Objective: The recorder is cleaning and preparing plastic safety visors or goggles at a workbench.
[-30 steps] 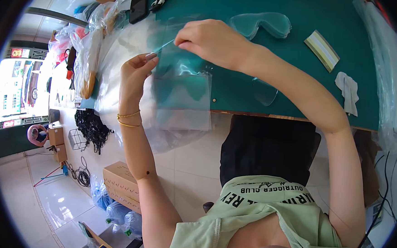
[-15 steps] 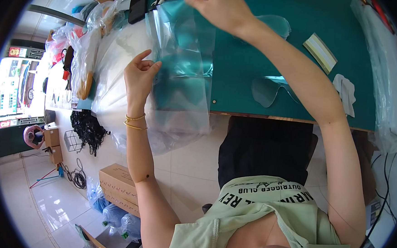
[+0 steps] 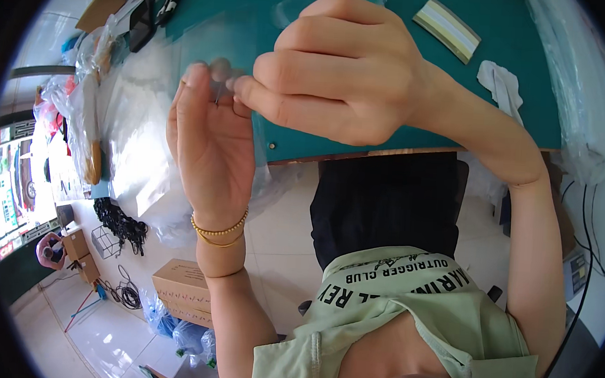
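Both my hands are raised close together above the table's near left part. The fingers of my left hand point(image 3: 215, 139) pinch at their tips, palm toward me. My right hand point(image 3: 348, 70) is curled, its thumb and forefinger pressed together beside the left fingertips. A thin dark sliver shows between them, too small and blurred to name. Behind the hands lies a clear plastic sheet point(image 3: 211, 38), over a pile of clear plastic film point(image 3: 131, 102). A clear curved plastic piece point(image 3: 293, 9) is partly hidden behind my right hand.
The green tabletop point(image 3: 389, 135) bears a flat cream-and-yellow striped block point(image 3: 447, 30) and a white cloth point(image 3: 501, 87) at right. A black phone point(image 3: 142, 25) lies far left. Bundled clear plastic point(image 3: 585, 102) runs down the right edge. Cardboard boxes point(image 3: 182, 285) stand on the floor.
My right hand has come down and nearer, meeting the left. My left fingers have closed into a pinch and the palm has turned toward me. The view has shifted to the right.
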A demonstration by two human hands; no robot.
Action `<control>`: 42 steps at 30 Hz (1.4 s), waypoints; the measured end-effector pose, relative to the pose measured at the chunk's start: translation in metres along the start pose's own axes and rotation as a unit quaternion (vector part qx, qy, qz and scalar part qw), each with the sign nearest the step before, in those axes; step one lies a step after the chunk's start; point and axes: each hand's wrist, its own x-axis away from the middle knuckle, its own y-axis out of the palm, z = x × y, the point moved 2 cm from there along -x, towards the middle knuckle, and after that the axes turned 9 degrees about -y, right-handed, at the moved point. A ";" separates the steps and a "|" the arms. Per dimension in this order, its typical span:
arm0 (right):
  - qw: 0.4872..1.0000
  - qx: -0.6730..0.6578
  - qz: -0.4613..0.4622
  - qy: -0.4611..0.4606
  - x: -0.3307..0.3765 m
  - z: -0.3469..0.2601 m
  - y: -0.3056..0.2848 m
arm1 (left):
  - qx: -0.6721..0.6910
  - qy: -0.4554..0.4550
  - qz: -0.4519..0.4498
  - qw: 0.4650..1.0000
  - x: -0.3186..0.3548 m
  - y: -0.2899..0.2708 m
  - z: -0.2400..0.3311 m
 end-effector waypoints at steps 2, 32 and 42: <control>0.995 -0.044 -0.042 0.078 0.009 -0.001 -0.024 | -0.050 0.048 -0.022 0.997 0.002 0.005 -0.012; 0.529 -0.194 -0.175 0.807 0.090 -0.044 -0.113 | -0.473 -0.072 0.175 0.861 0.030 -0.001 -0.073; 0.533 -0.178 -0.193 0.805 0.087 -0.043 -0.116 | -0.503 -0.057 0.187 0.842 0.032 0.003 -0.076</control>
